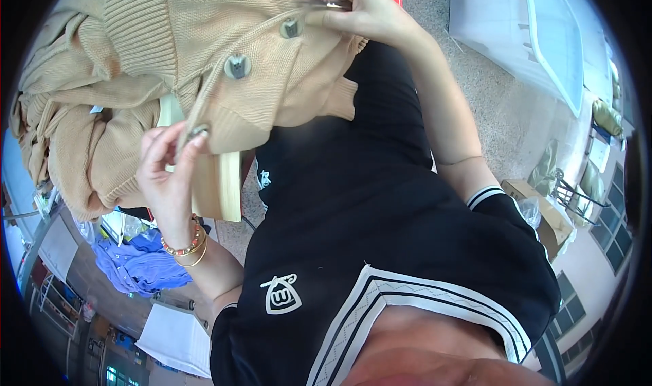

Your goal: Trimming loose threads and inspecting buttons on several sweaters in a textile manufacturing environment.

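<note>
A tan knit cardigan (251, 100) with ribbed bands lies spread across my lap and the surface to the left. Along its front edge sit large buttons: a dark-centred middle button (238, 66), an upper button (292, 28) and a lower button (197, 131), the last partly covered by fingers. My left hand (170, 158) is closed in a pinch on the cardigan's edge at that lower button. Beside the upper button, my right hand (363, 9) is closed around a small metal tool (329, 5), blurred, its kind unclear; the fingers also meet the cloth.
A pale wooden board edge (221, 185) shows under the cardigan. Blue-purple garments (139, 260) are heaped at lower left, near a white box-like thing (175, 338). On the right stand a translucent plastic bin (506, 32) and a cardboard box (547, 216).
</note>
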Demonstrator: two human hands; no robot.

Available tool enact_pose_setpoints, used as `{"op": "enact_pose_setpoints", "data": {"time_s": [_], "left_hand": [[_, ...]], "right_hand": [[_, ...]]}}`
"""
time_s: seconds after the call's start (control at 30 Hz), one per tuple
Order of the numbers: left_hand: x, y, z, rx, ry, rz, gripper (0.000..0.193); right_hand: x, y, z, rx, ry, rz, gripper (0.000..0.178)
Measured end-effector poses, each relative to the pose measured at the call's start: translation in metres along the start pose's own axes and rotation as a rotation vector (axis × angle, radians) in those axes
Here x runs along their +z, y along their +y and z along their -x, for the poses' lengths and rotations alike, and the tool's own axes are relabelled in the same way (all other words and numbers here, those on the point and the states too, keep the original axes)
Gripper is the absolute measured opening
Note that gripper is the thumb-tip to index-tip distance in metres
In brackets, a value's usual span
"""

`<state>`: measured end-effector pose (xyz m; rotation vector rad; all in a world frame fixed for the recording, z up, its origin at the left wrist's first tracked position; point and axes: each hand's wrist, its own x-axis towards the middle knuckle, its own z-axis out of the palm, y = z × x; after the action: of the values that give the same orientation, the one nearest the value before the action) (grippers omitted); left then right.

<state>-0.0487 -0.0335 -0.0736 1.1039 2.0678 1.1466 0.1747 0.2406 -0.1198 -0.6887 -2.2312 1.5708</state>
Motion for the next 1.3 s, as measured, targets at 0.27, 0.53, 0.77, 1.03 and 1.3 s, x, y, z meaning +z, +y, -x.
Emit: {"op": "enact_pose_setpoints", "data": {"time_s": [0.27,0.53,0.77,1.03,1.3], "left_hand": [[-0.007,0.023,-0.014,0.152,0.516,0.022,0.029],[0.02,0.011,-0.019,0.082,0.279,0.854,0.037],[0.034,0.019,-0.015,-0.001,0.333,0.854,0.028],[0.039,0.031,-0.015,0.072,0.307,0.755,0.038],[0.047,0.045,-0.014,0.114,0.275,0.598,0.041]], "right_hand": [[-0.005,-0.036,0.02,0.101,0.153,0.124,0.019],[-0.038,-0.022,0.067,-0.184,0.098,0.277,0.017],[-0.012,-0.022,0.071,-0.016,-0.004,0.125,0.032],[0.035,-0.101,0.011,-0.513,0.096,0.127,0.03],[0.052,-0.102,0.0,-0.6,0.091,0.516,0.041]]}}
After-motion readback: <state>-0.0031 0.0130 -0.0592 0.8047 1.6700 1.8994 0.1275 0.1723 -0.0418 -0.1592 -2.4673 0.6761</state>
